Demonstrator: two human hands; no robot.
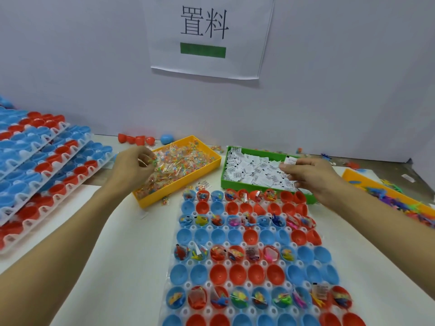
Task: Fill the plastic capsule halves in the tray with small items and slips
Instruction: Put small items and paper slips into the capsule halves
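Pinching clear packet (150, 161) in left hand (131, 165), slip (290, 160) in right hand (308, 177) — capsule tray (256, 262) below, between hands.

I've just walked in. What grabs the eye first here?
The clear plastic tray of red and blue capsule halves in front, alternate rows holding small toys. Behind it, the left hand picks clear candy packets from the yellow bin, the right hand pinches a white paper slip over the green bin.

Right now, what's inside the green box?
The green box holds a heap of small white paper slips with black print. The right hand pinches one slip above it. The heap and hand hide the box's bottom.
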